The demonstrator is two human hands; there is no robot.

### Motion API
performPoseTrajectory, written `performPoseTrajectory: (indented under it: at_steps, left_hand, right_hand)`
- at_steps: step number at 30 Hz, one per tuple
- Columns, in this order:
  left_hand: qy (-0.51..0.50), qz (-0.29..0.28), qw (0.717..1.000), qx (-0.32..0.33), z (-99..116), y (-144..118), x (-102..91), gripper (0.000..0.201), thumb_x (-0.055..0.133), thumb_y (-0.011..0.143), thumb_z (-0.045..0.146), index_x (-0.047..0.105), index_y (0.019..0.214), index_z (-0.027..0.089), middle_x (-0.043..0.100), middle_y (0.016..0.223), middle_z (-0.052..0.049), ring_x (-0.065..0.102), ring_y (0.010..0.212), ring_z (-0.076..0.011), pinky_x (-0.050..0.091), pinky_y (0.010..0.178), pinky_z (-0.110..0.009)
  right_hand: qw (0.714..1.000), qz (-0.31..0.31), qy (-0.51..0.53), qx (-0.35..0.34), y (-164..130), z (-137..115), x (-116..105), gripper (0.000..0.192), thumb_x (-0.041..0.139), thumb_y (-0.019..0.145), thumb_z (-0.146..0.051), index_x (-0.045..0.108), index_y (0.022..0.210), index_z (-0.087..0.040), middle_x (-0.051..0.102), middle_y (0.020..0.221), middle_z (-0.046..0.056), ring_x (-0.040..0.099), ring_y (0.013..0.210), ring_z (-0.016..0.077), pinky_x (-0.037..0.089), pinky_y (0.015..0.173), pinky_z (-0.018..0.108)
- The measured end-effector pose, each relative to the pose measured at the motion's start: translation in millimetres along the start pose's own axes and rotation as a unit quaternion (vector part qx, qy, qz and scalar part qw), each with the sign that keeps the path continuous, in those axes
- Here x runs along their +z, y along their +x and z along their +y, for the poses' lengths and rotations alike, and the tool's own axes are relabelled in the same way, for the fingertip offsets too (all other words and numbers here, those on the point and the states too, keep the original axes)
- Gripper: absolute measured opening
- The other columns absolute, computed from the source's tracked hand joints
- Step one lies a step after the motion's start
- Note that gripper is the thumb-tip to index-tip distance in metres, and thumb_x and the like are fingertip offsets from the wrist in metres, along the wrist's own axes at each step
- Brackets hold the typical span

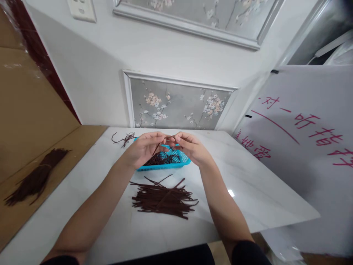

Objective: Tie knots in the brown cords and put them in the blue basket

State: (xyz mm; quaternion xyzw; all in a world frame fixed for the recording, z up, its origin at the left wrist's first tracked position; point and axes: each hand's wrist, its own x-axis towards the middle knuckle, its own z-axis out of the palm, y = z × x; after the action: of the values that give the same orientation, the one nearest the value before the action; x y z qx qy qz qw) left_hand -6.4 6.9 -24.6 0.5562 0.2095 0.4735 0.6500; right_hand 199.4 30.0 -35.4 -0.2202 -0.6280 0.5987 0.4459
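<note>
head view: left hand (143,149) and right hand (191,147) pinch one dark brown strip (165,139) between them, just above the blue basket (165,166) — a loose strip pile (162,198) lies nearer on the white table (248,184).

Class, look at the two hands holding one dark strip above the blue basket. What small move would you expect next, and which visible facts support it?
Probably lowering the dark strip into the blue basket. The left hand and right hand pinch it together directly over the basket, which already holds similar dark pieces, while a loose pile of strips lies on the white table nearer the person.
</note>
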Motion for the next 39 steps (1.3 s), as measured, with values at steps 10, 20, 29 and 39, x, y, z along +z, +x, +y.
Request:
performPoseTrajectory:
  at_steps: [10,20,29,39]
  left_hand:
    - [-0.165,0.128,0.975,0.072,-15.4,6.6,13.5,0.020,0.071,0.085,0.032,0.069,0.075,0.014,0.074,0.098,-0.006,0.071,0.082,-0.0136,0.057,0.071,-0.023]
    - [-0.179,0.139,0.968,0.109,-10.2,1.4,21.8,0.018,0.075,0.077,0.028,0.068,0.072,0.013,0.067,0.076,-0.001,0.056,0.056,-0.0070,0.052,0.057,-0.022]
    - [-0.123,0.109,0.979,0.121,-3.5,-10.4,32.0,0.020,0.072,0.078,0.036,0.066,0.071,0.018,0.060,0.053,0.004,0.051,0.043,-0.0077,0.050,0.049,-0.023]
    - [0.011,0.211,0.955,0.209,-11.3,-14.8,45.0,0.012,0.078,0.076,0.031,0.076,0.078,0.019,0.076,0.086,-0.004,0.059,0.049,-0.0077,0.043,0.040,-0.019]
  right_hand:
    - [0.978,0.046,0.201,0.020,5.9,10.4,15.2,0.019,0.080,0.074,-0.031,0.065,0.075,-0.020,0.068,0.084,0.000,0.064,0.081,0.0126,0.051,0.074,0.024]
    - [0.955,0.038,0.293,-0.022,1.1,12.8,45.4,0.013,0.068,0.085,-0.037,0.066,0.082,-0.025,0.071,0.089,0.000,0.065,0.084,0.0159,0.053,0.078,0.031]
    - [0.956,0.040,0.289,-0.027,-5.5,10.4,59.9,0.028,0.082,0.069,-0.042,0.063,0.084,-0.027,0.069,0.097,-0.001,0.054,0.066,0.0130,0.050,0.065,0.032]
    - [0.961,0.164,0.189,-0.115,-8.3,6.9,66.3,0.025,0.081,0.072,-0.044,0.066,0.079,-0.025,0.067,0.083,0.000,0.045,0.061,0.0110,0.046,0.057,0.030]
